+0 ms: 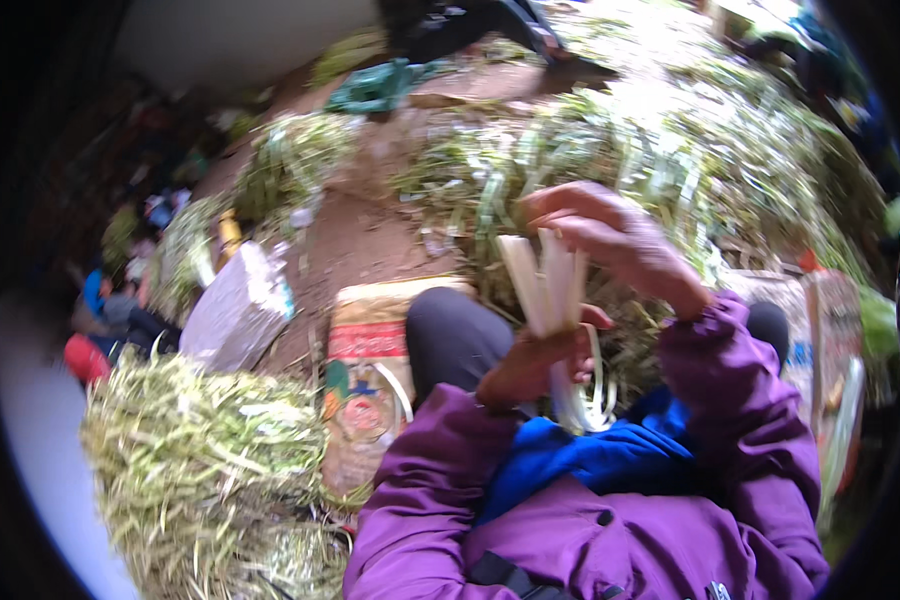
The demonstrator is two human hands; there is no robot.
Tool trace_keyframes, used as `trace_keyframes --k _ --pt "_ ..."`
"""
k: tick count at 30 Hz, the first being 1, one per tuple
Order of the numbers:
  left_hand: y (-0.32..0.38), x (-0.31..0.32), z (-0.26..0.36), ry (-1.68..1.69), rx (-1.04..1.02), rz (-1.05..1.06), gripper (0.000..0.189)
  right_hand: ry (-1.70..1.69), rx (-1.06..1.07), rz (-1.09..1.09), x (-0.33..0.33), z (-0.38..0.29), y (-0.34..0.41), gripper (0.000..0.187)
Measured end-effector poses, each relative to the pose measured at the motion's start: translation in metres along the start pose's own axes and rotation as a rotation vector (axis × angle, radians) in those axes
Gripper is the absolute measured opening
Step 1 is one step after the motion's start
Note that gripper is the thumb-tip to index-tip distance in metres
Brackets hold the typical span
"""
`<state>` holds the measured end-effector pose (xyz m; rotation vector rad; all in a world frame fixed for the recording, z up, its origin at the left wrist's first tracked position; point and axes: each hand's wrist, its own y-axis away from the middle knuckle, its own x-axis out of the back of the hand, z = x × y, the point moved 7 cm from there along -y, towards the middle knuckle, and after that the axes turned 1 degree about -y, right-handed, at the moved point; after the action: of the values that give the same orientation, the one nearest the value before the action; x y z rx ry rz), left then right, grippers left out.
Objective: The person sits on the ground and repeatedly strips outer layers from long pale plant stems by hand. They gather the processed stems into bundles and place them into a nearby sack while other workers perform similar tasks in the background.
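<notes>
My left hand is wrapped around a bunch of pale whitish-green plant stalks, perhaps peeled vegetable stems, held upright over my lap. Their lower ends hang and curl in front of a blue cloth there. Just above the bunch's top ends my right hand is bent, its fingers curved and blurred. Whether it grips a stalk or strip is unclear.
Heaps of green leaf and stalk trimmings lie left and ahead on a reddish dirt floor. By my left knee is a printed sack, with a grey stone block beyond. Other people are around.
</notes>
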<state>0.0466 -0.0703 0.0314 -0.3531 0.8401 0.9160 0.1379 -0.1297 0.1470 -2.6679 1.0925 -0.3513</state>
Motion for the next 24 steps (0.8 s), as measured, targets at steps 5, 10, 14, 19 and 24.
trace_keyframes --k 5,10,14,19,24 --pt "0.006 0.004 0.005 -0.118 -0.077 0.089 0.027 -0.204 -0.359 -0.044 0.001 0.039 0.02 0.064" --pt "0.001 -0.019 -0.013 -0.19 -0.007 -0.011 0.024 -0.5 -0.467 -0.219 -0.057 0.059 0.048 0.043" --pt "0.008 -0.026 0.003 -0.488 -0.241 -0.038 0.039 -0.585 -0.24 -0.061 -0.043 0.021 0.033 0.027" --pt "0.005 -0.03 -0.013 -0.573 -0.099 -0.089 0.037 -0.541 0.035 -0.007 -0.006 -0.021 -0.004 0.034" --pt "0.002 -0.041 -0.015 -0.466 -0.143 -0.042 0.024 -0.786 -0.124 -0.053 -0.003 0.003 -0.021 0.044"
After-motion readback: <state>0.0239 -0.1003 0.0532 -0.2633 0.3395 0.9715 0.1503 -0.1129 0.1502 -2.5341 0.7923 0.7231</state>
